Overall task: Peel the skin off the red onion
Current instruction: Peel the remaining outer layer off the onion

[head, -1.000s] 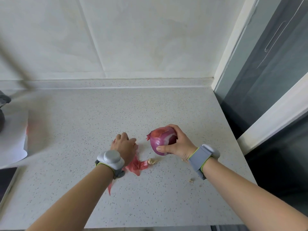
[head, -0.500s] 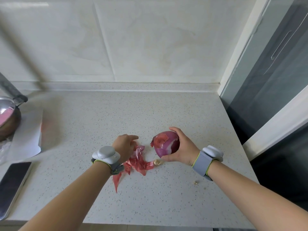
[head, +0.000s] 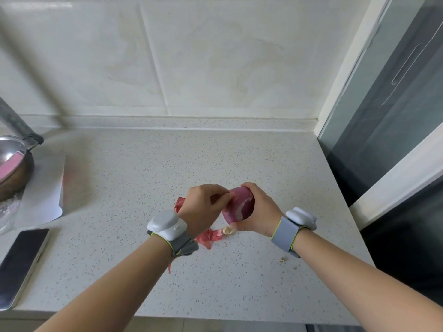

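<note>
Nearest on the speckled counter lie torn red skin scraps and a pale cut-off end piece, just below the two hands. Above them the right hand cups the red onion from the right, fingers curled over its top and thumb underneath, holding it clear of the counter. The left hand pinches a thin flap of skin at the onion's upper left. The onion's long axis looks tilted, upper end leaning right and far, lower end toward the near left, though the hands hide both tips. The likely trouble: the dry flap may tear off short if pulled sharply, or the smooth bulb may twist in the right palm. Farther left sit a phone, paper and a metal pan.
</note>
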`<action>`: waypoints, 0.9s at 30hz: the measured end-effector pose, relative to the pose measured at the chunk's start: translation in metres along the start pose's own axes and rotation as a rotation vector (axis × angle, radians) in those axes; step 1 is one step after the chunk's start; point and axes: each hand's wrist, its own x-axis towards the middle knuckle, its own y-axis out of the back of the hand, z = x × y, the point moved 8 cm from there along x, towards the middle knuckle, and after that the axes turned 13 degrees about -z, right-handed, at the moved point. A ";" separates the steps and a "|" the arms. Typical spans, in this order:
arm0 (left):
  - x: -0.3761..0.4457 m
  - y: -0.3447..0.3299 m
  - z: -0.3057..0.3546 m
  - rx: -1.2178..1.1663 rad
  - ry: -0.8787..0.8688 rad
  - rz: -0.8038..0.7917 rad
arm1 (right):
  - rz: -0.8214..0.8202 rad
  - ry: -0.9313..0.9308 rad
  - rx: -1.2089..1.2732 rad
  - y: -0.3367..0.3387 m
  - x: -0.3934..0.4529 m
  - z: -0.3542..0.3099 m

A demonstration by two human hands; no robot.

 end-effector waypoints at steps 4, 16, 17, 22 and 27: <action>0.001 -0.003 0.006 0.021 -0.011 -0.008 | 0.015 -0.009 -0.034 0.001 0.001 -0.002; 0.009 -0.005 0.003 0.079 0.080 -0.038 | 0.037 -0.063 -0.136 -0.003 -0.001 -0.008; 0.009 -0.005 0.004 0.079 0.082 -0.035 | 0.037 -0.069 -0.143 -0.003 -0.001 -0.008; 0.009 -0.006 0.003 0.108 0.113 0.004 | 0.033 -0.087 -0.219 -0.003 -0.006 -0.011; 0.002 -0.009 0.004 0.030 0.108 -0.008 | 0.072 -0.093 -0.259 0.003 -0.010 -0.014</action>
